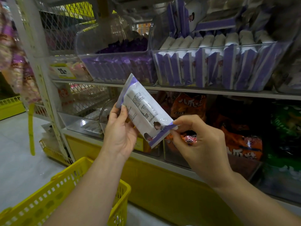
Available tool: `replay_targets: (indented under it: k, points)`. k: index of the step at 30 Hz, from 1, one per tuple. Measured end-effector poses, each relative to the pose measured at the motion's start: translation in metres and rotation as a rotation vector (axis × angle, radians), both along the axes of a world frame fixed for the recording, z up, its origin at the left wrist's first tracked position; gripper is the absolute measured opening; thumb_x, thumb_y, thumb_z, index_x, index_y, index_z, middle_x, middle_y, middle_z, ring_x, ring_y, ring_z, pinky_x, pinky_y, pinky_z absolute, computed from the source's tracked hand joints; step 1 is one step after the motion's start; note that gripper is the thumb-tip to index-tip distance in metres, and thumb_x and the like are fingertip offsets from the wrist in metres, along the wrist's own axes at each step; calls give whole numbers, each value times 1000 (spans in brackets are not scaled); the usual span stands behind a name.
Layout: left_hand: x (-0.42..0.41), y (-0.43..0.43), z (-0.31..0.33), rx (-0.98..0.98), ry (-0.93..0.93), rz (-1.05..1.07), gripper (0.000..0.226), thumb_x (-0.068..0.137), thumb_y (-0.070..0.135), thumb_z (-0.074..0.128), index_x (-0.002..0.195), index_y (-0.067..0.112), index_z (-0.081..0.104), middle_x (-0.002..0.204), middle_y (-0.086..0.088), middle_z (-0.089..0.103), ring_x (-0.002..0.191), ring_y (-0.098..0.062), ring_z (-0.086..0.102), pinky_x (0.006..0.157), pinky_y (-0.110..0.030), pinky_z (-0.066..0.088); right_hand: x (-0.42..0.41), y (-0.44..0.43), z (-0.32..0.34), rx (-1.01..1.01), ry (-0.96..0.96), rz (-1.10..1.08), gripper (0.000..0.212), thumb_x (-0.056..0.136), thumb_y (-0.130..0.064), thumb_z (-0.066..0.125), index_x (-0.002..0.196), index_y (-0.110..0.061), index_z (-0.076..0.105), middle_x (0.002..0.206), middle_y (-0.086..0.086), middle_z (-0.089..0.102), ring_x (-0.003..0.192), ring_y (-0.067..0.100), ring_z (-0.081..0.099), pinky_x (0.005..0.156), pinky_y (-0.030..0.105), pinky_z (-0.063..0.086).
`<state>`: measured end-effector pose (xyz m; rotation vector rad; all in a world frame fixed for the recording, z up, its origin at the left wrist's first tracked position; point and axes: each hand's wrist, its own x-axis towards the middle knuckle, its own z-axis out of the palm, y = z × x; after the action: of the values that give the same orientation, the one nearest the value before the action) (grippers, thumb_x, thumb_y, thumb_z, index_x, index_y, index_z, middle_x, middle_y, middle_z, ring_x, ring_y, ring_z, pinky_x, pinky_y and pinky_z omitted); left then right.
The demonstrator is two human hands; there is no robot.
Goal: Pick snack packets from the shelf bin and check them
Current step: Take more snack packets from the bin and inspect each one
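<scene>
A white shelf upright [44,88] slants from eleven o'clock toward seven, pale floor [14,152] at nine o'clock (dim, cool light), yellow plinth [162,185] at six.

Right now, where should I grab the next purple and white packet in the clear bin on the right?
Probably pinch one packet by its white top, from above: they stand upright, packed side by side, and the clear bin walls in their lower halves.
</scene>
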<state>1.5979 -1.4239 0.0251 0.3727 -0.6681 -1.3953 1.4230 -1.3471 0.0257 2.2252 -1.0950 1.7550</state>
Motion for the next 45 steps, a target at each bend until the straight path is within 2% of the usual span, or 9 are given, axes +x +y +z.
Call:
replay_targets:
  k: [3,6,13,17,25,31,39,42,45]
  points:
    - [1,2,1,25,-1,-28,33,97,19,50,130,19,53,105,-7,71,92,-18,72,68,-38,60,1,0,-1,-20,-51,34,22,82,-6,72,97,-19,64,91,-12,69,87,-1,66,72,14,54]
    - [1,6,4,-35,-112,-10,36,81,26,62,117,19,57,97,-1,74,88,-15,72,63,-32,59,2,-1,4,199,-356,123,30,86,-2,68,94,-29,57,82,-16,67,80,2,68,66,13,53]
    - [-10,15,13,-201,-390,132,56,63,40,80,110,28,55,91,11,72,81,-8,68,53,-22,53,-5,-15,8,670,-928,271,21,97,-3,51,95,-23,59,91,-2,70,72,10,71,58,25,56]
    - [-15,17,12,-289,-493,164,50,66,38,80,110,32,57,97,14,71,93,-10,68,67,-29,55,-4,-18,9,865,-1095,397,21,97,3,47,95,-11,62,77,3,75,60,9,70,47,21,53]
    - [-12,15,10,-300,-490,197,32,79,39,72,109,42,62,106,14,71,102,-8,67,76,-28,55,-3,-15,8,972,-1191,626,17,97,-10,46,91,-4,60,88,11,74,72,23,72,56,30,58]
    - [-11,12,8,-214,-445,157,36,87,23,62,120,36,53,102,11,72,95,-7,67,69,-28,55,-5,-16,7,961,-955,568,20,76,-24,66,79,-12,50,85,4,75,72,18,73,56,23,55]
    - [-16,12,0,-118,-500,152,58,101,14,48,151,27,23,94,14,75,90,-7,68,65,-27,56,-8,-13,11,1179,-752,837,43,80,-37,58,119,-20,62,109,10,73,96,27,71,75,38,60]
    - [-20,14,0,-59,-542,140,53,101,18,49,149,27,30,97,16,75,102,-12,69,86,-41,57,-8,-11,9,1236,-731,936,46,83,-40,54,124,-21,57,114,11,71,101,31,70,73,40,59]
    - [-21,18,0,-121,-768,171,43,99,21,53,138,35,44,107,21,70,104,-2,66,88,-32,57,-5,-14,5,1166,-685,915,46,86,-39,51,128,-22,54,117,10,70,105,30,68,78,39,59]
